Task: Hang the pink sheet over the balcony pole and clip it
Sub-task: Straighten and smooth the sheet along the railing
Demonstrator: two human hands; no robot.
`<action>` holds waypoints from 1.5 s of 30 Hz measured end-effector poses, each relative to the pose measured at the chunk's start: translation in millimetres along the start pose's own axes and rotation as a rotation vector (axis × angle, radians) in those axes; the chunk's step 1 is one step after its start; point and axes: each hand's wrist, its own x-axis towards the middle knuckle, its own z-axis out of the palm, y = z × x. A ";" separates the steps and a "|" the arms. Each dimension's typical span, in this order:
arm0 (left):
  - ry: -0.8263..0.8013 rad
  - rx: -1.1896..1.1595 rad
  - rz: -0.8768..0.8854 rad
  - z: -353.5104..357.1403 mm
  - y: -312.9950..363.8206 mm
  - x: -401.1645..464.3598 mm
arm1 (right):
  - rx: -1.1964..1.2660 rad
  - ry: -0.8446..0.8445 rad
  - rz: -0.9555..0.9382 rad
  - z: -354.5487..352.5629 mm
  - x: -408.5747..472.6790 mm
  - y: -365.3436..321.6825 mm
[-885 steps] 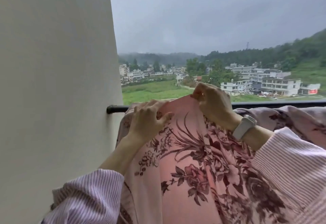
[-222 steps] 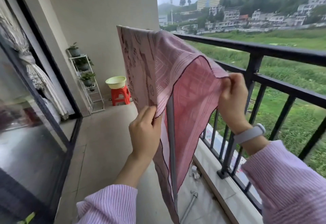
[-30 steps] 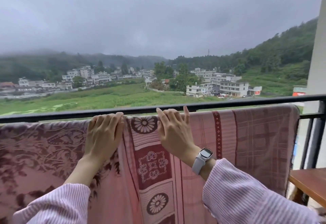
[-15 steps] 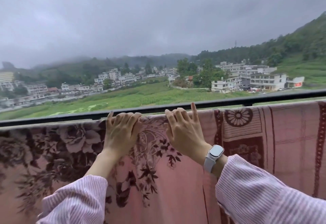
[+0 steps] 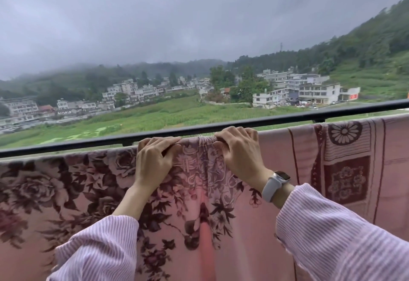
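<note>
The pink sheet [image 5: 66,192] with dark red flowers hangs draped over a pole that it hides, just inside the black balcony rail [image 5: 287,118]. My left hand [image 5: 155,161] and my right hand [image 5: 240,150] both grip its top edge, fingers curled over the fold, with bunched cloth between them. To the right the sheet shows a panel of squares and round flower medallions [image 5: 345,159]. No clip is in view.
The black rail runs across the whole view slightly above the sheet's top edge. Beyond it lie green fields, white buildings and misty hills. My striped pink sleeves and a white wrist watch [image 5: 275,183] fill the lower foreground.
My view and both hands have shifted left along the sheet. The fingers, spread flat half a second ago, now curl over the top edge and bunch the cloth between them.
</note>
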 end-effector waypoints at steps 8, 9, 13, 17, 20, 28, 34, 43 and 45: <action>0.311 -0.031 -0.343 -29.5 -10.9 18.0 | 0.135 0.101 0.156 -15.3 25.2 -0.3; 0.340 0.029 -0.382 -37.1 -20.4 17.7 | 0.149 0.101 0.158 -15.8 25.3 2.1; 0.178 0.191 -0.386 -47.4 -33.9 12.9 | 0.045 -0.061 -0.017 -7.8 18.4 6.9; 0.043 0.224 -0.098 -27.4 13.2 15.6 | 0.022 0.042 -0.077 -14.5 15.6 7.8; -0.212 0.188 0.123 9.4 45.7 12.5 | -0.081 0.028 -0.076 -20.0 9.2 21.0; -0.080 0.256 0.192 30.6 35.7 -0.2 | -0.264 -0.037 -0.114 -55.0 -29.3 99.5; -0.012 0.097 -0.256 60.7 95.2 19.0 | -0.201 0.066 0.059 -107.3 -57.7 165.5; -0.210 -0.020 0.286 186.4 304.6 27.7 | -0.358 0.118 0.255 -224.4 -107.2 327.5; -0.218 -0.044 0.344 219.4 345.6 32.2 | -0.368 0.216 0.317 -254.0 -113.2 376.2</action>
